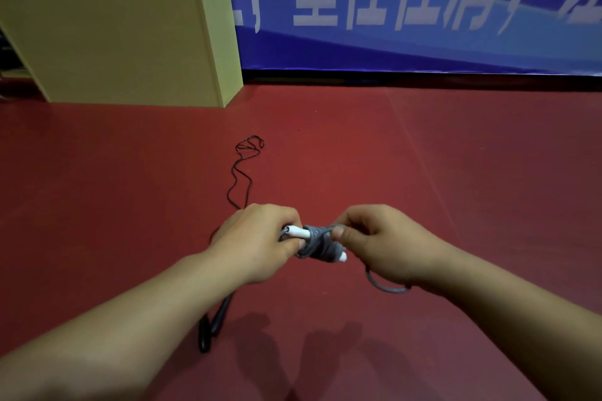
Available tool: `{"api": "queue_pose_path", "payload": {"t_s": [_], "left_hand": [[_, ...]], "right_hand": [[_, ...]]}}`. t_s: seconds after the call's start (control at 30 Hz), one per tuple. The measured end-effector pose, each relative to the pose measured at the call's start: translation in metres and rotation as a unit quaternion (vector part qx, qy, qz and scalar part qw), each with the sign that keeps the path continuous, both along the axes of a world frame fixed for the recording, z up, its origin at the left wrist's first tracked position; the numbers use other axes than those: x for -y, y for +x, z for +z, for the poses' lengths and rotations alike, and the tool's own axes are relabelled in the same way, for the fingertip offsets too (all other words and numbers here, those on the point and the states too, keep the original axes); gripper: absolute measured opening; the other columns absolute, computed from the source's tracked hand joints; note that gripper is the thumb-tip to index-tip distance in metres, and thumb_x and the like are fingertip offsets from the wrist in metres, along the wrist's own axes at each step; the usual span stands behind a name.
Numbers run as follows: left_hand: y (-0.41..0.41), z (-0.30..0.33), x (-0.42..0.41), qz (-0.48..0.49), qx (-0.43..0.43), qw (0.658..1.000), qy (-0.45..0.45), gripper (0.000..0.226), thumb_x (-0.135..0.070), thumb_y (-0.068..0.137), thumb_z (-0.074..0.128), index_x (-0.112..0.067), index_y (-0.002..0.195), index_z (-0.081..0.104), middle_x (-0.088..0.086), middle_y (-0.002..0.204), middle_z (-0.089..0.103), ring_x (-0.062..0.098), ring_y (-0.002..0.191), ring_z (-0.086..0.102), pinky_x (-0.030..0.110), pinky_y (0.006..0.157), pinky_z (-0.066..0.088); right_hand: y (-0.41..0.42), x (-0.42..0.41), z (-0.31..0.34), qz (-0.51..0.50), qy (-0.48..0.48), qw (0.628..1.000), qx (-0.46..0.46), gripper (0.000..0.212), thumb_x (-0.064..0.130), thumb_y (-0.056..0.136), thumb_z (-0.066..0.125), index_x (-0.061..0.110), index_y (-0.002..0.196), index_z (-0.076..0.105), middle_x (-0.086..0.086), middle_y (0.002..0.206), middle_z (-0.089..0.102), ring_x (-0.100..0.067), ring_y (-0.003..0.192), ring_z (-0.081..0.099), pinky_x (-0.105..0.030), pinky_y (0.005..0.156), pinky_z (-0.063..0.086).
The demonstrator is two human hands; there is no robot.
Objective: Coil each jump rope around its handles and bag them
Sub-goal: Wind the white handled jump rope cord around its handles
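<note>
Grey jump rope (321, 246) is held over the red floor (423, 172), mid-frame, between both hands. Left hand (257, 238) grips the white handle ends (298, 233); right hand (381, 241) pinches the cord at the wrapped section, thumb on top. Several turns are already round the handles, packed tight. A short grey tail (384, 286) loops out below the right wrist, so I'd say this coil is nearly done: last wrap and tuck remaining.

Left to do: the black jump rope (237, 172) lies loose on the floor beyond the hands, uncoiled, with what look like its dark handles (211, 325) under the left forearm. No bag in view, so bagging hasn't started as far as I can tell.

Around: yellow box (114, 42) far left, blue banner (423, 10) behind. Nothing blocks the hands; the black cord's tangle may need straightening.
</note>
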State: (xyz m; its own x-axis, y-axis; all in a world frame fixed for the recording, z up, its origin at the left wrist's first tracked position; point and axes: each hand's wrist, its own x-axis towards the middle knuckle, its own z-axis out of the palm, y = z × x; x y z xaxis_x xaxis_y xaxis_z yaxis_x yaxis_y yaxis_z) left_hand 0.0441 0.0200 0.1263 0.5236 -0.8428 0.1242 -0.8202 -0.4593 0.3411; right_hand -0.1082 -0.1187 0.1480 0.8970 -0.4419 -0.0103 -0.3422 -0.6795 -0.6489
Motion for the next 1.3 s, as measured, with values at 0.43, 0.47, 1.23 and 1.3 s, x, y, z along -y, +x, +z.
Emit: {"api": "queue_pose_path", "payload": {"t_s": [0.43,0.47,1.23,1.3], "left_hand": [[-0.012,0.016,-0.005,-0.196,-0.259,0.946,0.017,0.011,-0.029,0.093,0.065,-0.021,0.086,0.067,-0.012,0.067,0.057,0.005,0.062,0.046,0.026,0.062,0.038],[-0.010,0.017,-0.006,-0.204,-0.286,0.936,0.013,0.011,-0.029,0.094,0.065,-0.021,0.087,0.068,-0.012,0.070,0.059,0.005,0.065,0.049,0.026,0.064,0.040],[-0.010,0.030,0.005,0.058,-0.576,0.775,-0.254,0.014,-0.029,0.093,0.061,-0.019,0.086,0.068,-0.005,0.071,0.068,0.005,0.060,0.063,0.020,0.058,0.042],[-0.006,0.024,0.007,0.081,-0.520,0.812,-0.253,0.014,-0.029,0.095,0.060,-0.020,0.088,0.067,-0.006,0.070,0.067,0.006,0.058,0.060,0.021,0.057,0.040]], "right_hand": [[-0.005,0.022,-0.010,-0.021,-0.022,0.999,0.035,0.024,0.042,0.086,0.066,0.021,0.075,0.068,0.006,0.060,0.062,-0.001,0.050,0.049,-0.017,0.052,0.039],[-0.005,0.024,-0.011,-0.018,-0.006,0.999,0.040,0.027,0.042,0.085,0.068,0.018,0.074,0.068,0.006,0.057,0.062,0.000,0.047,0.048,-0.017,0.050,0.039],[0.012,-0.014,0.000,0.054,0.032,0.995,0.073,0.029,0.034,0.092,0.062,0.015,0.070,0.067,0.007,0.058,0.065,-0.001,0.052,0.055,-0.021,0.055,0.045],[0.013,-0.018,-0.002,0.073,0.021,0.996,0.055,0.017,0.027,0.093,0.060,0.017,0.079,0.064,0.004,0.067,0.068,-0.005,0.057,0.059,-0.026,0.061,0.049]]}}
